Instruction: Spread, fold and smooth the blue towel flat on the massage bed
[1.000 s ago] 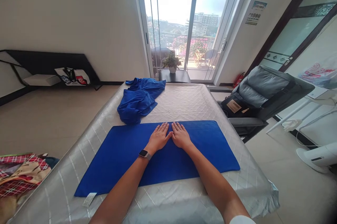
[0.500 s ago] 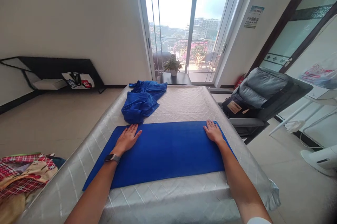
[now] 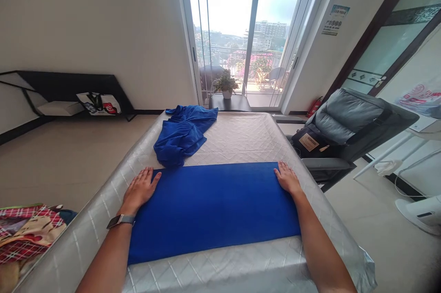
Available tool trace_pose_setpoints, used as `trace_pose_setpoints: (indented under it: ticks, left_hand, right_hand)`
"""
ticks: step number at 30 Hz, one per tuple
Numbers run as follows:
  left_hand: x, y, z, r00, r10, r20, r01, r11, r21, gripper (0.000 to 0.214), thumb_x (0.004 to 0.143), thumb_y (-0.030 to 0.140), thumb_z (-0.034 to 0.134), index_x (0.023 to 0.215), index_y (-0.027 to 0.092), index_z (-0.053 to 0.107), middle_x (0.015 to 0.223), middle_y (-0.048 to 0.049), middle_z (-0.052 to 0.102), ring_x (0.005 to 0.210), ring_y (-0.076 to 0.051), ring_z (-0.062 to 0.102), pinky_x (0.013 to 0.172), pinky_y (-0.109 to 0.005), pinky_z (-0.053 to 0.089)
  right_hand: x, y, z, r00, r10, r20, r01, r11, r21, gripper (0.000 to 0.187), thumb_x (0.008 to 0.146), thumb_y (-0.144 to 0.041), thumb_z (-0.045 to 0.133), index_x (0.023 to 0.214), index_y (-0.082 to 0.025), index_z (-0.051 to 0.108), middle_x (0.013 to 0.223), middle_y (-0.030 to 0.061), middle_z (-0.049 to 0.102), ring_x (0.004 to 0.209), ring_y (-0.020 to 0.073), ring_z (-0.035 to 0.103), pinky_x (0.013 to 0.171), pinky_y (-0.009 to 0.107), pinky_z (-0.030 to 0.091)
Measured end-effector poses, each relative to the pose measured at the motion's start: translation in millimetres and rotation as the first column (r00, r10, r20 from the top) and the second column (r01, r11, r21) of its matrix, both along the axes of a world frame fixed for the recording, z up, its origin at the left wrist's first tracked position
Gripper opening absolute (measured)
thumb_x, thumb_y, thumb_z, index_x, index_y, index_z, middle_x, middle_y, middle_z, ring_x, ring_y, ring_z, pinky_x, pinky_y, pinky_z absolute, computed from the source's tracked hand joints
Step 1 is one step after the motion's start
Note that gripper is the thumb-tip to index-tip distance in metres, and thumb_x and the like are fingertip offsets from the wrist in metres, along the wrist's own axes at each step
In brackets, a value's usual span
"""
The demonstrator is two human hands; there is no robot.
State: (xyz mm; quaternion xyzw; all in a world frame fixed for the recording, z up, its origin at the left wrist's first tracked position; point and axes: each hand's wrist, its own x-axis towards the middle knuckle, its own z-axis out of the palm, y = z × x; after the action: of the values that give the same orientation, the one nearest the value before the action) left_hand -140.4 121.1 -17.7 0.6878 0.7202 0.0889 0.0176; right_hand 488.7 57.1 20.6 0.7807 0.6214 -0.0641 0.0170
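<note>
A blue towel (image 3: 213, 210) lies flat across the quilted silver mattress (image 3: 241, 137). My left hand (image 3: 139, 189), with a watch on its wrist, rests flat at the towel's left end, fingers stretched out. Flat at the towel's far right corner lies my right hand (image 3: 286, 179), fingers spread. Neither hand holds anything. A second blue towel (image 3: 182, 134) lies crumpled beyond the flat one, at the mattress's far left.
A grey reclining chair (image 3: 344, 123) stands close to the mattress's right side. A small table with a potted plant (image 3: 225, 85) stands before the glass balcony doors. Patterned cloth (image 3: 24, 231) lies at the lower left, a white fan base (image 3: 418, 212) at the right.
My hands slid apart from the towel's middle out to its two ends. The towel now lies smoother and looks shorter on the left.
</note>
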Motion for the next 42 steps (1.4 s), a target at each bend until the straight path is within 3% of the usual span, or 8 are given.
trace_pose_setpoints:
  ticks: [9, 13, 18, 21, 23, 29, 35, 42]
  left_hand:
    - [13, -8, 9.2, 0.997, 0.080, -0.023, -0.079, 0.996, 0.041, 0.081, 0.100, 0.059, 0.025, 0.155, 0.003, 0.043, 0.162, -0.0224, 0.038, 0.152, -0.035, 0.034, 0.124, -0.053, 0.024]
    - [23, -20, 26.1, 0.991, 0.130, -0.022, -0.123, 0.973, 0.193, 0.081, 0.101, 0.057, 0.022, 0.150, -0.002, 0.048, 0.156, -0.0279, 0.044, 0.150, -0.038, 0.037, 0.122, -0.055, 0.027]
    - [61, -34, 54.0, 0.972, -0.236, 0.022, 0.223, 0.943, 0.245, 0.070, 0.104, 0.050, 0.023, 0.147, 0.005, 0.054, 0.151, -0.0207, 0.054, 0.144, -0.032, 0.047, 0.121, -0.047, 0.035]
    - [119, -41, 67.2, 0.843, -0.532, 0.085, 0.523, 0.845, 0.110, 0.059, 0.106, 0.050, 0.028, 0.146, 0.018, 0.057, 0.146, -0.0111, 0.061, 0.135, -0.024, 0.057, 0.116, -0.038, 0.043]
    - [164, -42, 70.7, 0.781, -0.619, 0.085, 0.610, 0.785, 0.107, 0.056, 0.107, 0.050, 0.031, 0.147, 0.019, 0.056, 0.146, -0.0107, 0.061, 0.135, -0.024, 0.057, 0.116, -0.038, 0.043]
    - [253, -31, 46.3, 0.807, -0.591, 0.010, 0.586, 0.803, 0.110, 0.050, 0.108, 0.033, 0.036, 0.148, 0.010, 0.054, 0.154, -0.0218, 0.050, 0.149, -0.029, 0.042, 0.124, -0.046, 0.032]
    - [255, -25, 14.7, 0.842, -0.537, 0.043, 0.530, 0.840, 0.120, 0.059, 0.108, 0.043, 0.031, 0.155, 0.012, 0.047, 0.160, -0.0194, 0.042, 0.152, -0.031, 0.035, 0.125, -0.053, 0.028]
    - [254, -24, 17.0, 0.850, -0.523, 0.063, 0.518, 0.852, 0.079, 0.064, 0.109, 0.050, 0.026, 0.157, 0.012, 0.043, 0.162, -0.0171, 0.039, 0.154, -0.029, 0.032, 0.127, -0.049, 0.023]
  right_hand:
    - [0, -2, 4.3, 1.000, -0.024, -0.016, 0.024, 1.000, 0.005, 0.069, 0.107, -0.044, 0.016, 0.166, -0.009, 0.023, 0.171, 0.0093, 0.019, 0.158, 0.0218, 0.017, 0.128, 0.045, 0.014]
    - [-1, -13, 16.8, 0.993, -0.113, -0.033, 0.114, 0.993, 0.041, 0.067, 0.108, -0.043, 0.018, 0.165, -0.009, 0.026, 0.170, 0.0100, 0.023, 0.158, 0.0242, 0.019, 0.128, 0.047, 0.013]
    - [-45, -28, 45.5, 0.999, 0.009, -0.032, -0.002, 0.976, 0.216, 0.061, 0.108, -0.038, 0.024, 0.159, -0.009, 0.042, 0.166, 0.0102, 0.036, 0.156, 0.0261, 0.024, 0.128, 0.046, 0.016]
    - [-107, -29, 59.5, 0.959, 0.282, -0.039, -0.261, 0.925, 0.276, 0.055, 0.108, -0.035, 0.029, 0.151, -0.014, 0.054, 0.158, 0.0081, 0.049, 0.154, 0.0240, 0.030, 0.128, 0.045, 0.015]
    - [-152, -26, 61.6, 0.897, 0.436, -0.075, -0.403, 0.876, 0.266, 0.053, 0.108, -0.036, 0.030, 0.150, -0.017, 0.055, 0.156, 0.0059, 0.051, 0.153, 0.0228, 0.033, 0.128, 0.045, 0.015]
    - [-230, -5, 33.8, 0.847, 0.505, -0.166, -0.487, 0.862, 0.140, 0.060, 0.105, -0.031, 0.031, 0.162, -0.011, 0.036, 0.167, 0.0099, 0.030, 0.157, 0.0234, 0.023, 0.128, 0.043, 0.017]
    - [-224, 1, 9.2, 0.853, 0.491, -0.178, -0.465, 0.869, 0.167, 0.065, 0.105, -0.035, 0.027, 0.164, -0.008, 0.029, 0.169, 0.0085, 0.025, 0.158, 0.0229, 0.019, 0.129, 0.042, 0.012]
    - [-220, 3, 9.8, 0.862, 0.467, -0.200, -0.440, 0.883, 0.163, 0.064, 0.107, -0.039, 0.024, 0.164, -0.011, 0.031, 0.169, 0.0066, 0.027, 0.158, 0.0205, 0.019, 0.129, 0.040, 0.011]
